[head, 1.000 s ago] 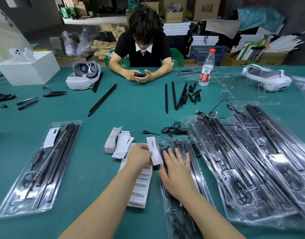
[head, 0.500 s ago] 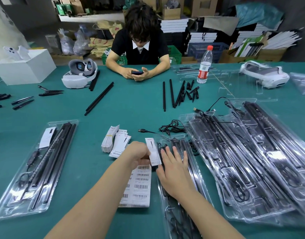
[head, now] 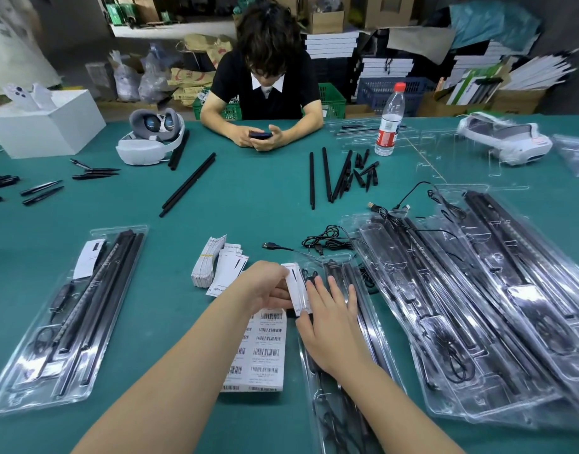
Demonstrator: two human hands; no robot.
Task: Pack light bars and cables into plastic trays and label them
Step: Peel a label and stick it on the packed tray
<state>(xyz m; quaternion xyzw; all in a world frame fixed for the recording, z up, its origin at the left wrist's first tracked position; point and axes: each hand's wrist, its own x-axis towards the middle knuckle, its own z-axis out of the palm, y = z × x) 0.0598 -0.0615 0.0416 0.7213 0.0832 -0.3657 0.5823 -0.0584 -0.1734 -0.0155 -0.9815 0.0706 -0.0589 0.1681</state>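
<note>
A narrow white paper label card (head: pixel 297 291) is pinched by the left hand (head: pixel 265 286) at the far left corner of a clear plastic tray (head: pixel 363 326), which lies in the near centre of the green table (head: pixel 255 204). The tray, loaded with long black light bars (head: pixel 352 283), is pressed down by the flat, open right hand (head: pixel 330 322), fingers straight. A white sheet of barcode stickers (head: pixel 265 352) is seen just left of the tray, under the left wrist. Further filled trays are laid to the near left (head: pixel 69 319) and right (head: pixel 478 306)
</note>
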